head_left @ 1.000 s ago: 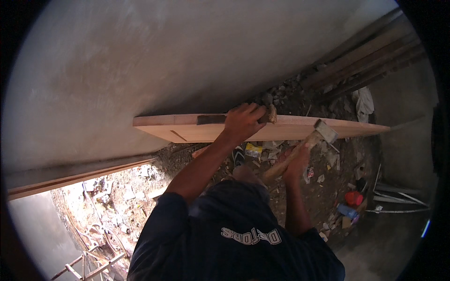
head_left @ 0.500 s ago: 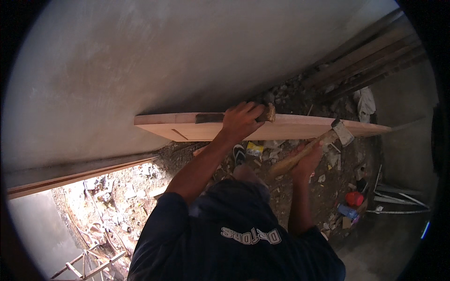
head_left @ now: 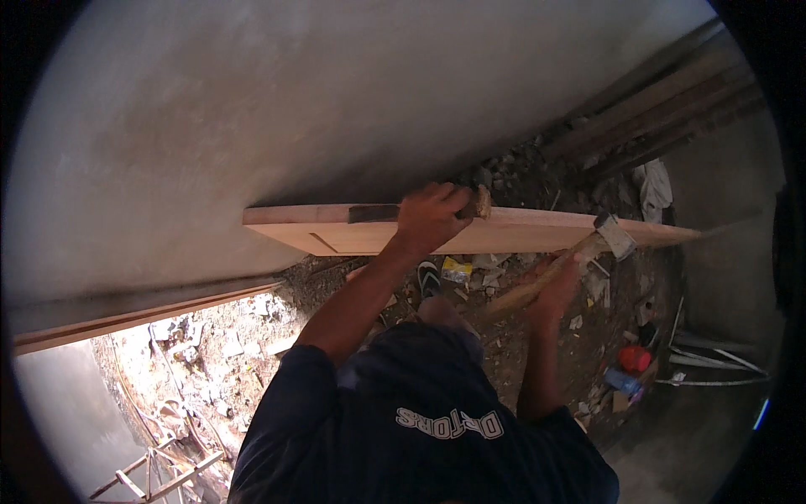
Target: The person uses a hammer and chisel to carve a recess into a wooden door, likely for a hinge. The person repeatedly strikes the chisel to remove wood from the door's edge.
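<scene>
A pale wooden door [head_left: 520,232] stands on its long side by the plastered wall, its narrow edge facing up. My left hand [head_left: 432,217] is closed around a chisel [head_left: 374,213], whose wide dark blade lies along that edge, pointing left. The worn wooden butt of its handle sticks out to the right of my fist. My right hand [head_left: 554,290] grips the wooden handle of a hatchet [head_left: 617,237], with the metal head up near the door's right part. That hand is slightly blurred, and the hatchet is apart from the chisel.
Rubble and scraps cover the floor [head_left: 504,353]. Long boards [head_left: 663,109] lean at the upper right, near a white sack [head_left: 653,189]. A red container [head_left: 634,359], a blue bottle [head_left: 621,380] and thin metal bars [head_left: 714,361] lie at right. A wooden frame [head_left: 159,475] stands lower left.
The chisel and my left hand have shifted very slightly left along the door edge. My right hand and the hatchet have barely moved.
</scene>
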{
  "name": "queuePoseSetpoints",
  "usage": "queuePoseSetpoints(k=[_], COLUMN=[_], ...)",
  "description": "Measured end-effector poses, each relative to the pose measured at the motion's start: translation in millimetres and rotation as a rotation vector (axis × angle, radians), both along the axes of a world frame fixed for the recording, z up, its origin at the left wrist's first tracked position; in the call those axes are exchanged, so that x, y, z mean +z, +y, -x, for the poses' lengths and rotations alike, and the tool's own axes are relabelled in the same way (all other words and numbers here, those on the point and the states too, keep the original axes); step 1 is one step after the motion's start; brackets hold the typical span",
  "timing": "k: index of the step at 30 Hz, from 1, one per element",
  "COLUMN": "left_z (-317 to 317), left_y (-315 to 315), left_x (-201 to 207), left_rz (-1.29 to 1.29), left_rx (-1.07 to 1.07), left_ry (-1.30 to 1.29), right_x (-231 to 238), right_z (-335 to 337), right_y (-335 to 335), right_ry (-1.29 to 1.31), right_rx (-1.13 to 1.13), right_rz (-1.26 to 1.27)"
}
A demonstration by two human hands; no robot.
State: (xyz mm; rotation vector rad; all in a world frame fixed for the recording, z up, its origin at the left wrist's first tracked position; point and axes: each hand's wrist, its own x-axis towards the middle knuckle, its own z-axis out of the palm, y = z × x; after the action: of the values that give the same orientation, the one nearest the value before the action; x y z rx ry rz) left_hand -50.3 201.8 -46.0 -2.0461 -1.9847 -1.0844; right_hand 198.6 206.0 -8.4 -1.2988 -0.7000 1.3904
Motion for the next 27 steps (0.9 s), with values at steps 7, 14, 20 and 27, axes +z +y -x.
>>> queuePoseSetpoints(k=[7,14,20,27], left_z=[2,3,0,-3], left_y=[2,-5,-3,2], left_x=[8,6,10,4], left_rz=[-0.086,-0.010,0.035,0.038], left_rx=[-0.006,-0.051,-0.084,-0.063], left_ry=[-0.044,-0.057,-0.091,-0.046], right_x=[-5,6,8,-9], right_z=[5,22,20,1], right_y=[-5,-7,-6,-9], right_ry=[-0.163,0.095,0.066,0.014], right_rx=[0.142,-0.042,0.009,0.139], right_rz=[-0.009,-0.069,-0.148,-0.143])
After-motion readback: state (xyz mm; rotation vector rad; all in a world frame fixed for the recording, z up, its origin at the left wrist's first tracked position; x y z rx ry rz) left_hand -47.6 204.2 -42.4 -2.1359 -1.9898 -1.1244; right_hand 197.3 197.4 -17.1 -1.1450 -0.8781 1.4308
